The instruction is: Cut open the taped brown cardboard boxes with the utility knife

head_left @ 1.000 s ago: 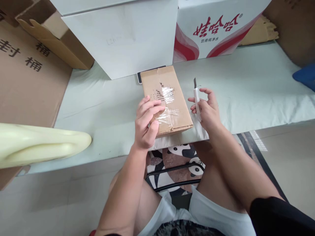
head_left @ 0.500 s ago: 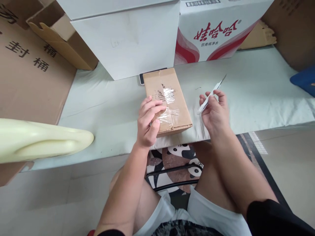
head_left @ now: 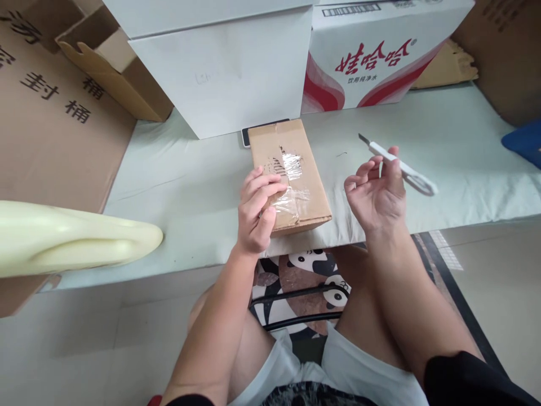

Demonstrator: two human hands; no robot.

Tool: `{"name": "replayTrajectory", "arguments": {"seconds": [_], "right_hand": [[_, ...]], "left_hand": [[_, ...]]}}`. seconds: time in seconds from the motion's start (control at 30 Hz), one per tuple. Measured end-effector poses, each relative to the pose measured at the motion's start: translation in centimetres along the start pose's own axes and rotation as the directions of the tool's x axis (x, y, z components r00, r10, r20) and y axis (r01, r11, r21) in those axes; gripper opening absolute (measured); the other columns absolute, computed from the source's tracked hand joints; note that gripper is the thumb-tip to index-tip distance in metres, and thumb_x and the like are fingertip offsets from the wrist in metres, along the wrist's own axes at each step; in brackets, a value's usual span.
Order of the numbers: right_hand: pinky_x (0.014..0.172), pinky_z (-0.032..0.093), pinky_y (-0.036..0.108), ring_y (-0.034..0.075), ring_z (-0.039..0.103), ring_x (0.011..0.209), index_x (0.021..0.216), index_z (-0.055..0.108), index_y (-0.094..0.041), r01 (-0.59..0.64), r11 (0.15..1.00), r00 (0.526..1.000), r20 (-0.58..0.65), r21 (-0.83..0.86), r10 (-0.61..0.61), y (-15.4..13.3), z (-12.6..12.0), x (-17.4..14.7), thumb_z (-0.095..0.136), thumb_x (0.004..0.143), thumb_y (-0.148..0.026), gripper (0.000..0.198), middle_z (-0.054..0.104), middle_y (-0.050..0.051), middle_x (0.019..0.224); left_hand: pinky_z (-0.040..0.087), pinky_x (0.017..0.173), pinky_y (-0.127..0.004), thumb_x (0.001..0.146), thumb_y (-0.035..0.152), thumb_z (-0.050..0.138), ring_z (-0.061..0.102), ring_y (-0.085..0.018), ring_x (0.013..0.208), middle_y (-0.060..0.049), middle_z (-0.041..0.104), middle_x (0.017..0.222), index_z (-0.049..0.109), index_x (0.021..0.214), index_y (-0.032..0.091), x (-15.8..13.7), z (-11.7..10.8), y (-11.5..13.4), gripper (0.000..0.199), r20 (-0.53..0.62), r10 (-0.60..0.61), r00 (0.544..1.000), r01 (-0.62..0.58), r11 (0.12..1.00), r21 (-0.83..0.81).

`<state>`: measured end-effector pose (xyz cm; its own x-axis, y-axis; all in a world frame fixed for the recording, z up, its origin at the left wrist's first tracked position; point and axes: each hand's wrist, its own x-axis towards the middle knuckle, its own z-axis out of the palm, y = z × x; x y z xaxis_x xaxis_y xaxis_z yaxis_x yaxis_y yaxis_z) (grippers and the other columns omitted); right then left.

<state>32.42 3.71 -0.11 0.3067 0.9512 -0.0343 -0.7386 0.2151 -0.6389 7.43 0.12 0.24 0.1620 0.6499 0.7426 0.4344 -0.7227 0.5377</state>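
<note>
A brown cardboard box [head_left: 313, 189] stands at the table's front edge, strips of clear tape and dark print on its top. My left hand [head_left: 256, 217] grips its left side near the front, fingers laid over the top and thumb at the near corner; the palm is hidden. To the right of the box, above the cloth, my right hand [head_left: 376, 194] pinches a white-handled craft knife [head_left: 399, 163] between thumb and fingers. Its bare blade points up and left, away from the box, and the looped handle end points right.
Behind the box stand a large white carton [head_left: 228, 79] and a red-and-white water carton [head_left: 372, 67]. A dark-screened device [head_left: 245, 137] lies partly under the box's far end. At left are a pale yellow object [head_left: 84, 239] and brown cartons [head_left: 54, 135]. A blue object [head_left: 524, 144] sits far right.
My right hand has turned the craft knife over: its blade pointed up and right, now up and left. The left hand and the box have stayed put.
</note>
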Motion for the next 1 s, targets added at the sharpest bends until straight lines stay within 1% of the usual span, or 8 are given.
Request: {"name": "replayTrajectory", "arguments": {"seconds": [0.1,0.2,0.27,0.33,0.5,0.6,0.77,1.0], "right_hand": [[0.048,0.043,0.019,0.006,0.050,0.051,0.073,0.062,-0.025,0.051,0.997,0.999,0.008,-0.051,-0.051,-0.9,1.5,-1.0,0.087,0.077,-0.047,0.033,0.051,-0.010,0.061],[0.038,0.030,0.020,0.007,0.041,0.043,0.077,0.061,-0.026,0.203,0.950,0.971,0.175,-0.235,-0.164,-2.0,3.8,-3.2,0.079,0.081,-0.049,0.029,0.046,-0.009,0.057],[0.035,0.026,0.023,0.008,0.041,0.041,0.084,0.064,-0.027,0.335,0.869,0.923,0.312,-0.364,-0.226,-2.4,4.9,-4.8,0.075,0.082,-0.042,0.019,0.050,-0.008,0.059],[0.036,0.028,0.025,0.009,0.044,0.043,0.086,0.065,-0.026,0.427,0.767,0.884,0.398,-0.479,-0.244,-2.3,5.4,-6.0,0.074,0.082,-0.036,0.014,0.054,-0.006,0.063],[0.044,0.028,0.029,0.012,0.041,0.050,0.077,0.063,-0.026,0.504,0.564,0.849,0.497,-0.654,-0.182,-1.1,4.7,-7.1,0.071,0.083,-0.039,0.016,0.053,-0.002,0.063],[0.045,0.027,0.029,0.013,0.039,0.052,0.076,0.062,-0.026,0.519,0.492,0.845,0.506,-0.699,-0.171,-0.7,4.5,-7.0,0.069,0.083,-0.034,0.013,0.051,-0.001,0.061],[0.045,0.027,0.030,0.014,0.040,0.054,0.073,0.061,-0.026,0.501,0.515,0.858,0.479,-0.696,-0.187,-0.7,4.2,-6.8,0.067,0.081,-0.029,0.010,0.052,0.000,0.063],[0.045,0.027,0.028,0.011,0.042,0.049,0.075,0.064,-0.023,0.367,0.666,0.901,0.425,-0.650,-0.082,-0.3,3.3,-6.2,0.066,0.077,-0.021,0.004,0.054,-0.004,0.059]], "left_hand": [[0.042,0.126,-0.057,0.104,0.036,0.039,0.062,-0.027,0.131,-0.006,0.071,0.124,0.069,0.118,0.024,-0.1,0.0,0.1,0.035,0.005,-0.009,1.000,0.009,1.000,0.015],[0.042,0.127,-0.058,0.104,0.037,0.038,0.061,-0.028,0.134,-0.007,0.072,0.125,0.069,0.118,0.023,-0.1,-0.1,0.2,0.037,0.012,-0.026,1.000,0.026,0.999,0.026],[0.041,0.127,-0.058,0.104,0.036,0.038,0.060,-0.028,0.134,-0.007,0.071,0.127,0.069,0.118,0.024,-0.2,-0.2,0.2,0.036,0.025,-0.036,0.999,0.036,0.999,0.031],[0.040,0.128,-0.058,0.104,0.035,0.039,0.061,-0.028,0.134,-0.007,0.071,0.127,0.069,0.118,0.025,-0.2,-0.2,0.3,0.035,0.028,-0.042,0.999,0.042,0.999,0.031],[0.037,0.130,-0.059,0.104,0.037,0.038,0.062,-0.028,0.132,-0.007,0.072,0.126,0.069,0.119,0.025,-0.1,-0.2,0.5,0.036,0.031,-0.049,0.998,0.048,0.998,0.033],[0.036,0.130,-0.059,0.105,0.038,0.037,0.061,-0.029,0.134,-0.007,0.072,0.127,0.069,0.119,0.025,-0.1,-0.3,0.6,0.037,0.045,-0.057,0.997,0.055,0.998,0.040],[0.039,0.128,-0.056,0.105,0.036,0.039,0.060,-0.028,0.135,-0.007,0.072,0.126,0.069,0.118,0.024,-0.1,-0.4,0.6,0.035,0.040,-0.044,0.998,0.042,0.999,0.035],[0.038,0.129,-0.058,0.104,0.037,0.037,0.062,-0.028,0.133,-0.007,0.073,0.124,0.069,0.117,0.024,-0.1,-0.1,0.6,0.037,0.026,-0.056,0.998,0.055,0.998,0.042]]}}
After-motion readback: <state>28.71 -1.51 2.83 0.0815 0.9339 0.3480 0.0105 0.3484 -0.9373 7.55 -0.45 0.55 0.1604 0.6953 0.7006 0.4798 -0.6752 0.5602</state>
